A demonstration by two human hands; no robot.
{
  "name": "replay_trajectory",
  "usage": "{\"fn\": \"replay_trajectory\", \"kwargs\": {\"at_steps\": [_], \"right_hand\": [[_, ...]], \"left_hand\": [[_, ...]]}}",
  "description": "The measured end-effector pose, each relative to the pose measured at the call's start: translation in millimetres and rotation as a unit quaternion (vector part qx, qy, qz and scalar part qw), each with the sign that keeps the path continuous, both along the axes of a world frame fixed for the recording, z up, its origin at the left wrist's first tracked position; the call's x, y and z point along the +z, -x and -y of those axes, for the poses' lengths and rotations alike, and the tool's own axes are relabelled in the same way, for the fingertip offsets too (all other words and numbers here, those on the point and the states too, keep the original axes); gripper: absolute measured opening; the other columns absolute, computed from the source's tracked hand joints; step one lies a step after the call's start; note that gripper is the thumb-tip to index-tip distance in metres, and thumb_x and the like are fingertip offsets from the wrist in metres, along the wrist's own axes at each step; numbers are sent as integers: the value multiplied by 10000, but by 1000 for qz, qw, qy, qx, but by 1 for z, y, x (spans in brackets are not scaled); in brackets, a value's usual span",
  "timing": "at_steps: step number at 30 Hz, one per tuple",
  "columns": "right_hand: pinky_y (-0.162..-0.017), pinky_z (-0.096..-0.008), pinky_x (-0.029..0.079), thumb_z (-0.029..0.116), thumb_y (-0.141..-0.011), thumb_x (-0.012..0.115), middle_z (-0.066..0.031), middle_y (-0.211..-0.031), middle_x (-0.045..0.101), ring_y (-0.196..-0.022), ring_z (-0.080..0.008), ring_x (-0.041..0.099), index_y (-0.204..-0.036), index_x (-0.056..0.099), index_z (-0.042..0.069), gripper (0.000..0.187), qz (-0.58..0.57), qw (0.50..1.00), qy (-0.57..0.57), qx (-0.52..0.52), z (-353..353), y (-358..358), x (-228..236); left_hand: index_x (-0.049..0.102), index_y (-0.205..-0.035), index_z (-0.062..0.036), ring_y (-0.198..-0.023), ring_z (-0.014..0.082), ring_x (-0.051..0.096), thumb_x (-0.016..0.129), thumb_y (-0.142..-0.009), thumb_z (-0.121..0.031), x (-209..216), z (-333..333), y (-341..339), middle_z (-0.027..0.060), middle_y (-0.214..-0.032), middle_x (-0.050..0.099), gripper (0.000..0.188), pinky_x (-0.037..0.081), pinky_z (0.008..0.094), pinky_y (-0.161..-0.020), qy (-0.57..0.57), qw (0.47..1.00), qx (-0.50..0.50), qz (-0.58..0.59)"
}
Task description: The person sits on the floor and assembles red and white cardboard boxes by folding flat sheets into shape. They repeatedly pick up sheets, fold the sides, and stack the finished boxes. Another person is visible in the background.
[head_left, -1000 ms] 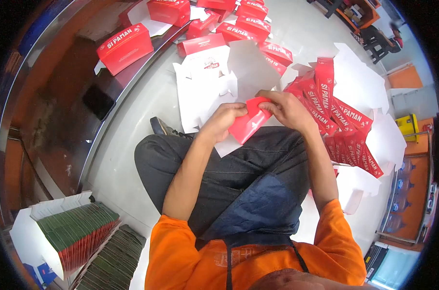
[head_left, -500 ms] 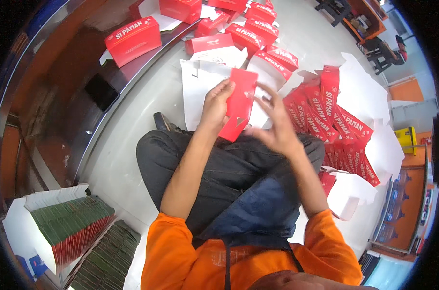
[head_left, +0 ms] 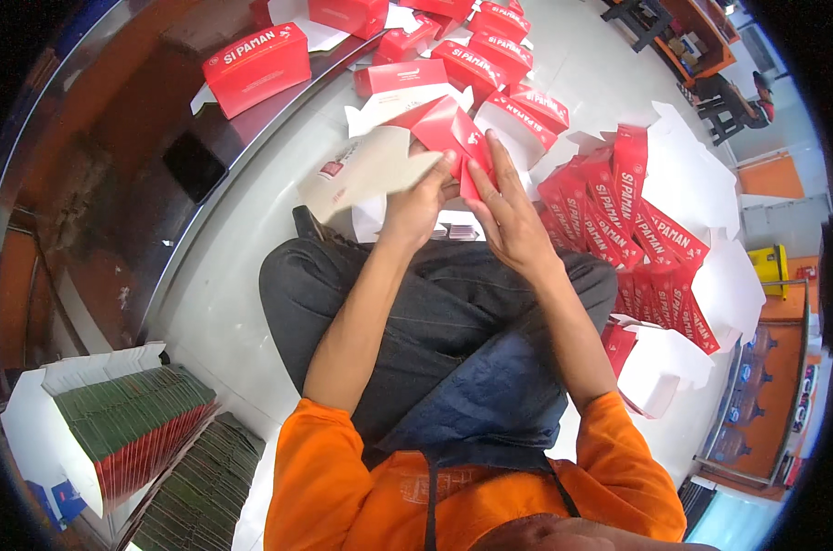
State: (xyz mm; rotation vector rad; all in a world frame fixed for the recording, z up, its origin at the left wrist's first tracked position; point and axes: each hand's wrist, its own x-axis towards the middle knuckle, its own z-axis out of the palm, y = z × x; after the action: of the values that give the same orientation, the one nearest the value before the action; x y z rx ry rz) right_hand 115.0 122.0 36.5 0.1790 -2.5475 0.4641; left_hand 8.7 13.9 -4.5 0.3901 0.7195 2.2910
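Note:
A partly folded red-and-white cardboard food box is between my hands above my crossed legs, its pale printed flap standing out to the left. My left hand is closed on the box's near edge, with some fingers hidden behind the card. Against the red side, my right hand lies with its fingers stretched out, pressing on the panel. Below the box, a small bundle of stacked edges shows beside a white sheet of card.
Folded red boxes crowd the floor ahead. Flattened red cartons pile up on the right. A red box and black phone lie on the dark shiny surface at left. Stacked green-edged cartons stand at lower left.
The red card has opened out into a partly folded box and moved slightly forward, its pale flap swinging left. My right hand has come in against the red panel.

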Motion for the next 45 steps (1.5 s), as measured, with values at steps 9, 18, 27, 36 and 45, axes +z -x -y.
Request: {"fn": "replay_trajectory", "kwargs": {"at_steps": [9,18,27,36,45], "right_hand": [[-1091,-471,330,98,-806,712,-305,-1490,270,-1363,-451,330,-1432,360,13,723,-48,996,63,-47,-4,25,-4],[-905,-339,490,100,-878,571,-202,-1268,557,-1104,-288,595,-1420,345,-17,599,124,909,381,-113,-24,11,-59],[-735,-340,576,337,-934,564,-270,-1284,504,-845,-238,665,-1318,417,-118,613,277,722,605,-191,-42,15,33],[-635,-307,464,205,-783,783,-43,-905,599,-718,-149,557,-921,604,26,289,250,951,177,-46,-53,-9,20],[-600,-324,459,128,-804,739,-88,-888,595,-665,-201,571,-929,619,29,199,151,976,152,-27,-32,-14,13]], "left_hand": [[384,-1357,-101,-1032,198,627,504,-984,-126,-24,-8,5,94,-1226,561,393,563,383,-832,-77,995,-62,25],[458,-1320,-11,-1303,315,444,555,-946,-231,24,30,37,175,-1387,473,444,384,474,-1075,-194,971,-95,98],[678,-1080,-70,-1011,326,629,671,-827,-164,0,23,18,177,-1118,642,270,495,402,-863,427,635,5,-644],[654,-979,34,-792,220,617,600,-882,-158,0,25,19,179,-834,665,222,472,372,-750,372,753,-206,-502],[637,-1101,31,-890,217,626,511,-919,-123,-14,23,23,181,-980,672,269,471,345,-850,385,767,-191,-477]]}}
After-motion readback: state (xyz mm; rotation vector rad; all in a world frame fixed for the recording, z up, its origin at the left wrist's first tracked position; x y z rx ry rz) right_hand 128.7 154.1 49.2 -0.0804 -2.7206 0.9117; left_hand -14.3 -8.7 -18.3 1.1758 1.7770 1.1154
